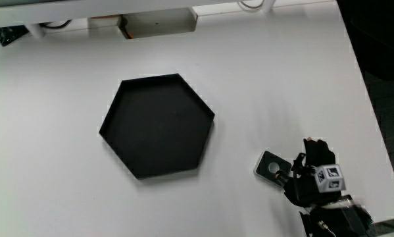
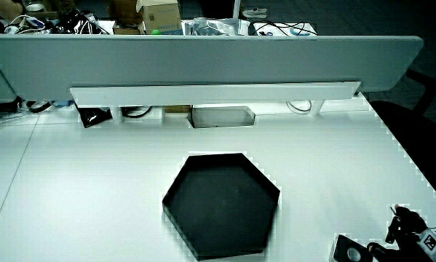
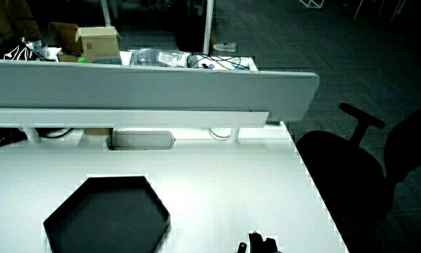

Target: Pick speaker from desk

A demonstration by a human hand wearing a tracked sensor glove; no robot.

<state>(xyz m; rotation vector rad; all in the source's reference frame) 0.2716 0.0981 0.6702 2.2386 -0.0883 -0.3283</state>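
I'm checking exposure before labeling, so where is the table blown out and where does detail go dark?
Main view: the table reads near-uniform white, the tray interior flat black, the hand blending into the speaker. Both side views: the table glares while the room past the partition sinks dark.

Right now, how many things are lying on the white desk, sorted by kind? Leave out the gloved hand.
Black hexagonal tray: 1
Small dark speaker, beside the hand and nearer to the person than the tray: 1
Total: 2
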